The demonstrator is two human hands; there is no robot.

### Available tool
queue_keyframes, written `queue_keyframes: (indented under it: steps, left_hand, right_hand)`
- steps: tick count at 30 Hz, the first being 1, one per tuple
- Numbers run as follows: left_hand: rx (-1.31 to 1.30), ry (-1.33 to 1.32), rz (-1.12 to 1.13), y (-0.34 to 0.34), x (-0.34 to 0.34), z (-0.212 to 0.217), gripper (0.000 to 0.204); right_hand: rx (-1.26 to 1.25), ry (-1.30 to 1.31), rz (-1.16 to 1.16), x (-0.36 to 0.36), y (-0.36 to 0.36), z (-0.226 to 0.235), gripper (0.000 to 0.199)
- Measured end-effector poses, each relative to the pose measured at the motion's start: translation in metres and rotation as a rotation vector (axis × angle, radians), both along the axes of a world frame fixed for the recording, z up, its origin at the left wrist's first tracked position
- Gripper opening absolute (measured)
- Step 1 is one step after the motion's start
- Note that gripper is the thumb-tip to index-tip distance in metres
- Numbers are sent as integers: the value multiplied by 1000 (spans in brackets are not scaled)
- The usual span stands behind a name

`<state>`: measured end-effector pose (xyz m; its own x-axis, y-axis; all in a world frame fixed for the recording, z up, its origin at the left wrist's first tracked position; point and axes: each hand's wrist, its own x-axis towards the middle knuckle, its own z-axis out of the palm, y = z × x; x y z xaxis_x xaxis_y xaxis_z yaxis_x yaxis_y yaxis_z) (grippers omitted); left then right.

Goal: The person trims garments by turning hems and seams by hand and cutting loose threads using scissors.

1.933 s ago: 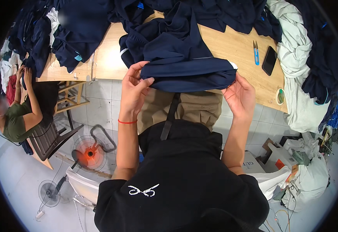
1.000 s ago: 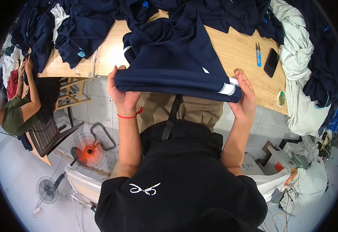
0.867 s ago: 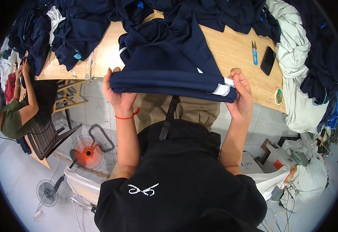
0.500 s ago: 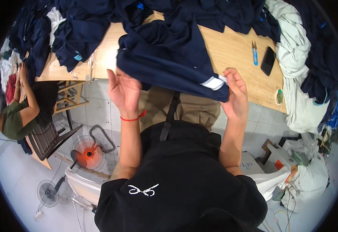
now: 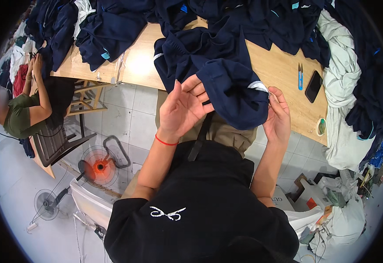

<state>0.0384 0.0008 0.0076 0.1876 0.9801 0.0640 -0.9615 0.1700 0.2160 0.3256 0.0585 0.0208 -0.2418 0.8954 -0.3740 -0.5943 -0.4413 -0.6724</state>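
A navy garment (image 5: 217, 52) hangs over the near edge of the wooden table, with one end lifted toward me. That end forms a rounded opening with a white label (image 5: 258, 86) at its right side. My right hand (image 5: 278, 115) pinches the cloth's edge beside the label. My left hand (image 5: 185, 107) is palm up with its fingers spread, the fingertips against the left side of the lifted end. Blue-handled thread snips (image 5: 300, 77) and a black phone (image 5: 314, 87) lie on the table to the right.
More navy garments (image 5: 112, 33) cover the far side of the wooden table (image 5: 138, 57). Pale green cloth (image 5: 340, 57) drapes over its right edge. A person in a green top (image 5: 22, 111) works at far left. Fans (image 5: 100, 166) and a white bin (image 5: 90, 197) stand on the floor.
The garment's lifted end has turned from a flat, long fold to a rounded opening facing me. My left hand has moved right and now touches it; my right hand keeps its pinch.
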Motion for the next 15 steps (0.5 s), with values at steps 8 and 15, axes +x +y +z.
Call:
queue_keyframes:
  steps: [8, 15]
  left_hand:
    - [-48, 228, 22, 0, -10, 6, 66]
    - [-123, 513, 169, -3, -16, 0, 32]
  right_hand:
    - [23, -36, 38, -13, -2, 5, 31]
    - [87, -113, 143, -22, -2, 15, 32]
